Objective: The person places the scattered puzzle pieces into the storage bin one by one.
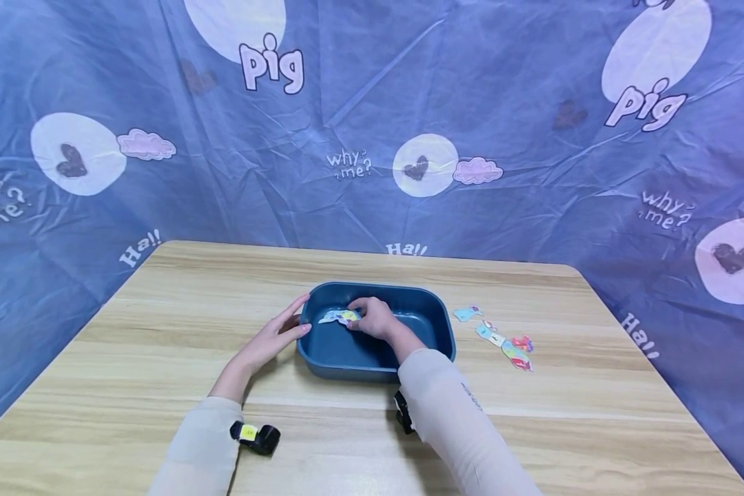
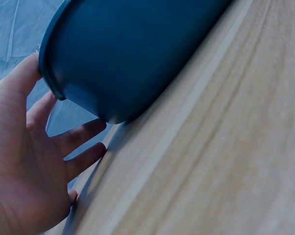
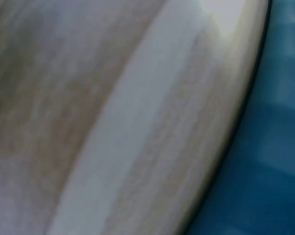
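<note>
A dark blue rectangular basin sits on the table, with colourful flat puzzle pieces inside toward its left end. My right hand reaches down into the basin and pinches a yellowish puzzle piece at the right of that group. My left hand rests against the basin's left end, its thumb and fingers spread and touching near the rim. In the left wrist view, fingertips of the left hand meet the basin's outer wall. The right wrist view shows no hand, only the basin and blurred table.
On the wooden table, right of the basin, lie a light blue puzzle piece, a joined strip of pieces and a red and purple piece. A blue printed cloth hangs behind the table and at its sides.
</note>
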The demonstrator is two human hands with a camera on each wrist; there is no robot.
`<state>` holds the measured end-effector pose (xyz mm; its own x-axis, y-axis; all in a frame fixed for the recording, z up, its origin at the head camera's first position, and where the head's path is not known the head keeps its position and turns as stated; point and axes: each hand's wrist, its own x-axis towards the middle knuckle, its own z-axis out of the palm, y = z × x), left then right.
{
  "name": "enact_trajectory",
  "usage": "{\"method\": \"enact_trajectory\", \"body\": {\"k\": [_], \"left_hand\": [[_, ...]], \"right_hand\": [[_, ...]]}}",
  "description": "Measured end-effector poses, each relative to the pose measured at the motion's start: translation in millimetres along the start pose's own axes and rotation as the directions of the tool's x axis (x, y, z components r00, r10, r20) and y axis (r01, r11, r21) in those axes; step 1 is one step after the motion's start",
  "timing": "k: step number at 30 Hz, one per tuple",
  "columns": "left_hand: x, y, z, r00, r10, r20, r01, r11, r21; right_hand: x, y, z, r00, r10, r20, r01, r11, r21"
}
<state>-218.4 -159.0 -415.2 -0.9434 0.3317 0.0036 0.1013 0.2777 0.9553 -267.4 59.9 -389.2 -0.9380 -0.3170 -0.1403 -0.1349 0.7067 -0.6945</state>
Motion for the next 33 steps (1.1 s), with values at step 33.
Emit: {"method": "enact_trajectory", "body": {"k": [33], "left_hand": [[-12.7, 26.7, 2.5, 1.0, 0.009, 0.012, -0.008, 1.0, -0.015]], "right_hand": [[-7.1, -6.0, -5.8, 0.997, -0.07, -0.03, 0.06, 0.964, -0.258]]}}
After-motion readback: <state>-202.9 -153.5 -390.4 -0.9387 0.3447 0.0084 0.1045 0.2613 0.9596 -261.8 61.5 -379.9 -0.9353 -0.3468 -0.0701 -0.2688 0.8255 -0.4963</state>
